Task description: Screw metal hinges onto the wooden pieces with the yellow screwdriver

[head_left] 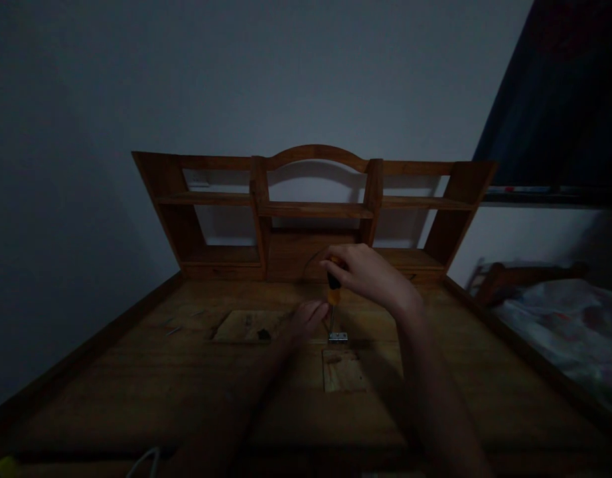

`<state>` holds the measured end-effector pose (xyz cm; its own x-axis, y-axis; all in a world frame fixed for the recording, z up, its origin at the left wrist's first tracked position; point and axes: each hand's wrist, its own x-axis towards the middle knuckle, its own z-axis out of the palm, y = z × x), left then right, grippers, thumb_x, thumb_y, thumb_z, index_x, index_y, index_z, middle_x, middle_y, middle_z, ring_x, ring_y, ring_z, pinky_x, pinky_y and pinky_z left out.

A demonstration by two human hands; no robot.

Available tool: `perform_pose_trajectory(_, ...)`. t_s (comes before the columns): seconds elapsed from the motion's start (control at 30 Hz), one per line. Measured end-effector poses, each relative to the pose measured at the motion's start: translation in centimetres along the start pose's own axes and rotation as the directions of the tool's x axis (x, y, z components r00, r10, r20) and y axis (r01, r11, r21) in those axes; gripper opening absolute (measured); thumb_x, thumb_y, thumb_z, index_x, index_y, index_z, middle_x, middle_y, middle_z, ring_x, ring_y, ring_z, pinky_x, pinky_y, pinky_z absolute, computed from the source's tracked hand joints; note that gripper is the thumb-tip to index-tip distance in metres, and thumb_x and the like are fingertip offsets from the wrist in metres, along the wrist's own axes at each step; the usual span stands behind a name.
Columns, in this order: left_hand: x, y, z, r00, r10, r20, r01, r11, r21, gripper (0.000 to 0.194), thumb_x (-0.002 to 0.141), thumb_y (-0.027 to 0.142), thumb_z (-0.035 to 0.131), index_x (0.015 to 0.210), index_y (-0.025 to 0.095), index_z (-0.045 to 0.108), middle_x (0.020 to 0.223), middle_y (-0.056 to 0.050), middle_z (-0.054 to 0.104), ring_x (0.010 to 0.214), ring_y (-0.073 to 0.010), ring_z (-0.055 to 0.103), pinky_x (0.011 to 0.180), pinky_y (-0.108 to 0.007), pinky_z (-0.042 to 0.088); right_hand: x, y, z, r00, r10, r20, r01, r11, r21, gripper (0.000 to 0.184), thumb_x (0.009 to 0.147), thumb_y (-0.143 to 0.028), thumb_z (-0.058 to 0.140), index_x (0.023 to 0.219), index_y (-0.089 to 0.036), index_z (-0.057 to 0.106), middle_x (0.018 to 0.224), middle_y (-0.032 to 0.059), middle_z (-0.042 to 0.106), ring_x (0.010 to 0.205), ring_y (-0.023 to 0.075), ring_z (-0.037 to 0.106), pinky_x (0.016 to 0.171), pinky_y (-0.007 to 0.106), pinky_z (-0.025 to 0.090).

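Note:
My right hand (358, 269) is closed round the handle of a screwdriver (334, 295), black and orange-yellow, held upright. Its thin shaft points down to a small metal hinge (338, 337) with holes, which sits at the near edge of a wooden board (281, 325). My left hand (308, 318) is beside the shaft, low over the board, its fingers bent together; whatever they hold is hidden. Nearer to me, a small square wooden piece (344, 370) with dark stains lies just below the hinge. The room is dim, so the screwdriver's tip is hard to make out.
The wooden desk (161, 372) carries a shelf unit (316, 210) along its back, against the wall. Several thin metal bits (173, 330) lie at the left. A white loop (149, 458) and something yellow (6, 467) show at the near edge. Rightward stands a bed (559, 325).

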<state>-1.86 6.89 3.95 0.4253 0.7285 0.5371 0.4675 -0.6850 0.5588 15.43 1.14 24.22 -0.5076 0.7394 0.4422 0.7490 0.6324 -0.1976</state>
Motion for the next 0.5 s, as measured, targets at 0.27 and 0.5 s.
perform_pose_trajectory(0.27,0.0,0.9,-1.1,0.981,-0.006,0.193,-0.031,0.982,0.184,0.039,0.094,0.054,0.048,0.084,0.019,0.060,0.085,-0.003,0.062,0.080,-0.0176,0.058,0.073,-0.029,0.047,1.5,2.1,1.4,0.999,-0.028,0.044,0.026,0.998,0.054,0.028,0.089,-0.030,0.056,0.114,-0.021,0.065,0.105,0.0065,0.072,0.096,0.0209,0.066,0.083,0.029,0.043)
perform_pose_trajectory(0.5,-0.2,0.3,-0.3,0.953,0.137,0.271,-0.224,0.919,0.323,0.060,0.074,0.074,0.064,0.099,0.020,0.065,0.105,-0.009,0.066,0.100,-0.0259,0.061,0.093,-0.040,0.046,1.0,2.4,0.1,0.991,-0.080,0.108,0.060,0.983,0.174,0.021,0.091,-0.034,0.054,0.101,-0.022,0.068,0.093,0.0019,0.072,0.084,0.0166,0.064,0.075,0.027,0.042)
